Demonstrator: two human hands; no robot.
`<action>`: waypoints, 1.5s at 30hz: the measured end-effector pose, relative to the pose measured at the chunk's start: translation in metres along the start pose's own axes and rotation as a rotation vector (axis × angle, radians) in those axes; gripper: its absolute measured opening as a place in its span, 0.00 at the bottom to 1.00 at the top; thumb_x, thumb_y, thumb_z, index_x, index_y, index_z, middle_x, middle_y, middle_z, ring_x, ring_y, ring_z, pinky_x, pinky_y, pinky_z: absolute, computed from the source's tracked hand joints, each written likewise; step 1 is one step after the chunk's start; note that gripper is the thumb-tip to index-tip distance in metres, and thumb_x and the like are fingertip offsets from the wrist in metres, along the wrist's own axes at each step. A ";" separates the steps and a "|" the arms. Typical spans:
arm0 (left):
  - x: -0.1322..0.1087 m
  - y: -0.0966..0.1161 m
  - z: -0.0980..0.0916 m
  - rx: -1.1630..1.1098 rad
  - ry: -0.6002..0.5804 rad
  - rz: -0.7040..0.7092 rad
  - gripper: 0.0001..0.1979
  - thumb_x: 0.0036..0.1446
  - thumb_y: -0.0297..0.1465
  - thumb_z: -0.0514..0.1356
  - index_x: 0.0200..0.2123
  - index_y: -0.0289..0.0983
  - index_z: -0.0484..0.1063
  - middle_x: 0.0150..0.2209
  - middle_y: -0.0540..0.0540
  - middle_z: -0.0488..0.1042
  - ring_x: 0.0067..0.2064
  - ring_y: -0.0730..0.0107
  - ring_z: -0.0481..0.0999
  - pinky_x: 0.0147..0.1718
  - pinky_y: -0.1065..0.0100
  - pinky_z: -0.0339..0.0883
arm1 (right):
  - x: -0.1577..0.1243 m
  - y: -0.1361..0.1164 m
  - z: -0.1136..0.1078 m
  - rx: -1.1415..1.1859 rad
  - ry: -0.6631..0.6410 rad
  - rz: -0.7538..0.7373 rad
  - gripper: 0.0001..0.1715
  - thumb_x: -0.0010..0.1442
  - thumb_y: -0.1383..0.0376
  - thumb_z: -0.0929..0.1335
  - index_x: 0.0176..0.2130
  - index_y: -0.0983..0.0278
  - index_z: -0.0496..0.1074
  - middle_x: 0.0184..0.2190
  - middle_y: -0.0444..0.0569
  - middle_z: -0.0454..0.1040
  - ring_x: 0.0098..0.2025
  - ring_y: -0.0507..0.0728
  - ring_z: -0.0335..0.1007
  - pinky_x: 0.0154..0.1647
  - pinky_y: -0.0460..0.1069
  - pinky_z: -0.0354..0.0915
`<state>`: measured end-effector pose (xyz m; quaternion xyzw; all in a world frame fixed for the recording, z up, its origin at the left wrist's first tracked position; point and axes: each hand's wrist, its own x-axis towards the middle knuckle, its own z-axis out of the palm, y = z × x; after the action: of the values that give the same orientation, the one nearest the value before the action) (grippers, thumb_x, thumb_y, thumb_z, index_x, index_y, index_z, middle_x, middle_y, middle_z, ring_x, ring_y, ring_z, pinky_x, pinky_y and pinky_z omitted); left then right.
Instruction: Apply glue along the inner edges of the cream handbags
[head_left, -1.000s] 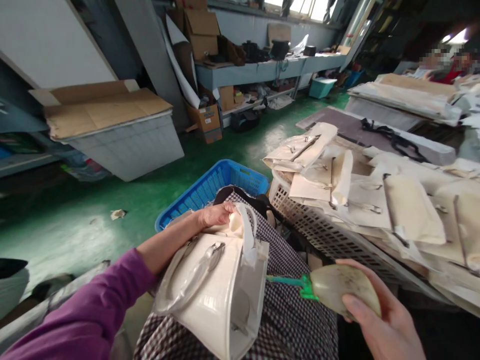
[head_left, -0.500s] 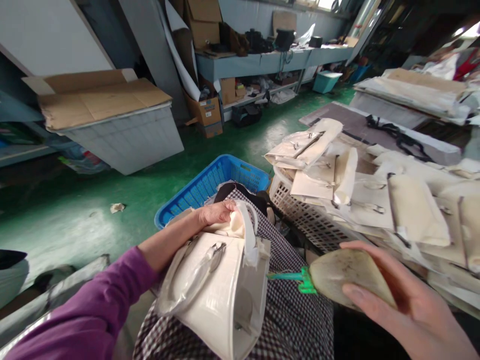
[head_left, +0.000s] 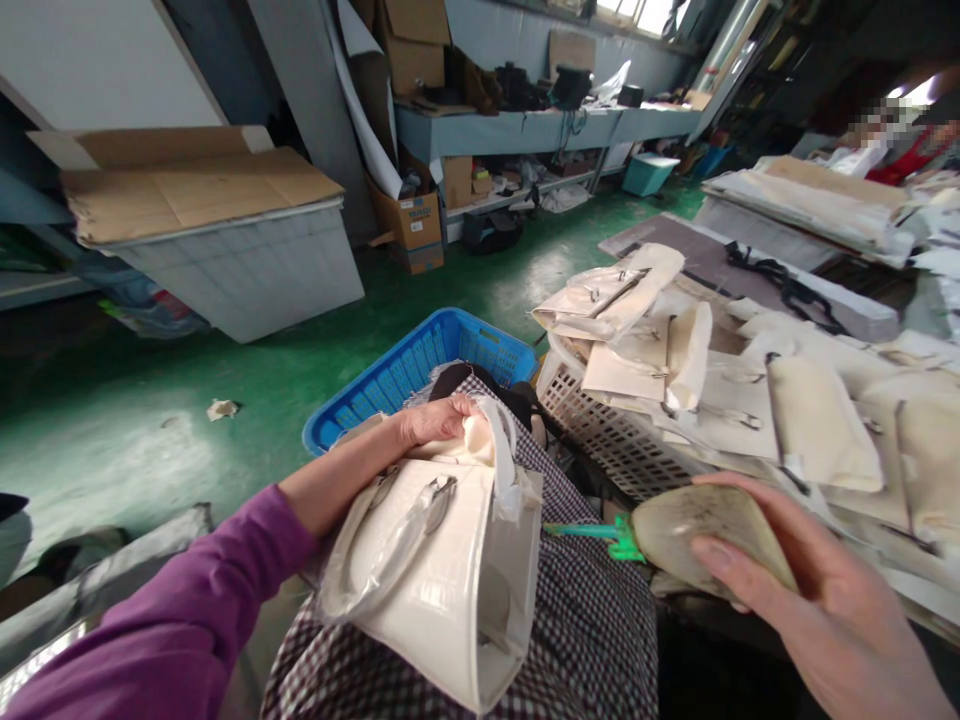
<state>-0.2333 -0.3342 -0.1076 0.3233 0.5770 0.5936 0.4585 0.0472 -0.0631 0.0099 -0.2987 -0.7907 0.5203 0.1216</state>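
A white handbag [head_left: 420,570] rests tilted across my lap on a checked apron [head_left: 592,620]. My left hand [head_left: 442,418] grips the bag's upper far edge by its cream lining; some fingertips are hidden. Plastic-wrapped handles with metal rings hang over the bag's front. My right hand [head_left: 787,570] is closed round a worn, yellowish squeeze bottle [head_left: 697,525]. The bottle lies sideways, and its green nozzle [head_left: 592,533] points left at the bag's side, with the tip close to it. Whether the tip touches the bag I cannot tell.
A blue plastic crate [head_left: 375,375] stands just beyond my lap. Several similar handbags [head_left: 645,360] are piled to the right, partly over a white perforated basket [head_left: 592,420]. Behind are a cardboard-topped grey box [head_left: 247,270] and a long workbench [head_left: 510,135].
The squeeze bottle and my right hand have shifted slightly right in the view. The handbag has moved a little up and right with my left hand. Both grips stay the same.
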 end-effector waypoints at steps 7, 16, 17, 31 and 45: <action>0.002 -0.003 -0.001 -0.026 -0.005 0.033 0.15 0.41 0.37 0.74 0.27 0.30 0.82 0.25 0.44 0.80 0.29 0.66 0.76 0.31 0.71 0.73 | 0.011 -0.054 -0.024 -0.548 -0.235 -0.216 0.35 0.50 0.40 0.73 0.52 0.52 0.76 0.45 0.49 0.81 0.42 0.67 0.78 0.41 0.58 0.74; 0.002 0.001 -0.001 -0.033 -0.005 0.041 0.11 0.42 0.32 0.73 0.26 0.29 0.80 0.24 0.44 0.79 0.30 0.64 0.77 0.32 0.70 0.73 | 0.022 -0.075 -0.012 -0.932 -0.393 -0.447 0.35 0.58 0.38 0.69 0.58 0.49 0.69 0.53 0.46 0.77 0.45 0.65 0.77 0.44 0.60 0.71; 0.002 0.001 -0.001 -0.035 -0.004 0.041 0.11 0.42 0.33 0.73 0.26 0.30 0.80 0.24 0.44 0.79 0.31 0.64 0.77 0.32 0.70 0.73 | 0.023 -0.073 -0.011 -0.933 -0.404 -0.442 0.34 0.58 0.38 0.69 0.58 0.49 0.69 0.54 0.46 0.77 0.46 0.65 0.77 0.45 0.59 0.71; -0.003 0.002 -0.002 -0.003 0.009 0.012 0.19 0.43 0.42 0.73 0.29 0.29 0.81 0.25 0.43 0.79 0.29 0.66 0.75 0.30 0.71 0.71 | 0.008 0.011 -0.011 0.069 -0.051 -0.005 0.33 0.48 0.47 0.77 0.51 0.54 0.75 0.44 0.46 0.81 0.43 0.63 0.78 0.34 0.48 0.74; -0.001 -0.002 -0.001 0.032 0.003 0.017 0.23 0.43 0.46 0.72 0.31 0.29 0.82 0.26 0.43 0.79 0.28 0.66 0.75 0.32 0.69 0.71 | 0.009 0.029 0.019 0.225 -0.025 0.005 0.28 0.50 0.52 0.78 0.48 0.57 0.76 0.38 0.46 0.81 0.38 0.60 0.79 0.37 0.47 0.76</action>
<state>-0.2339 -0.3356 -0.1096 0.3345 0.5842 0.5885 0.4476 0.0407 -0.0643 -0.0257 -0.2786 -0.7279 0.6100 0.1429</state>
